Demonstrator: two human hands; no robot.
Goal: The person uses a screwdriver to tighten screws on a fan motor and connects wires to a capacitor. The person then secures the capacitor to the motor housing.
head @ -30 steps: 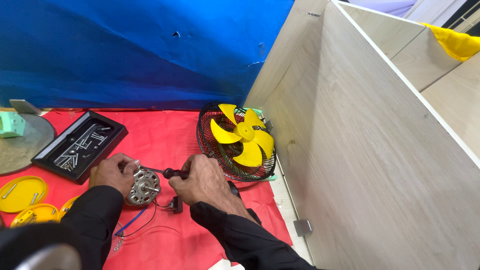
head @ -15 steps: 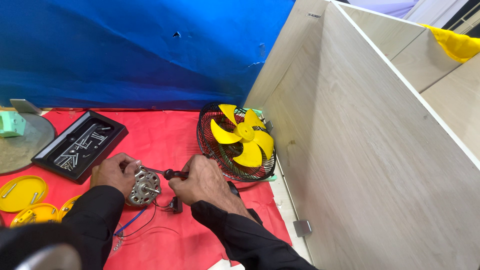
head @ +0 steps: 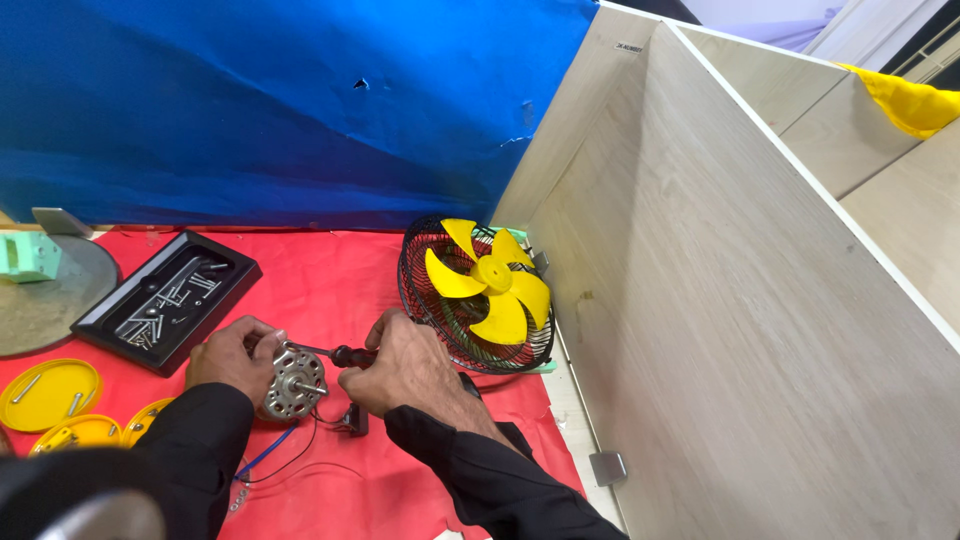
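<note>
Red cloth (head: 330, 290) covers the table where we work. Our left hand (head: 232, 358) wraps around a small silver motor (head: 293, 382) at the lower left of the frame. Our right hand (head: 400, 365) is closed on a screwdriver (head: 348, 355), just to the right of the motor. The screwdriver lies sideways, and its tip points left at the motor. A black tray (head: 165, 298) of screws sits at the left. A yellow fan (head: 480, 292) leans by the wooden wall (head: 720, 330). Blue cloth (head: 250, 110) hangs behind.

Bright, even light; sharp, slight wide-angle edge distortion.
</note>
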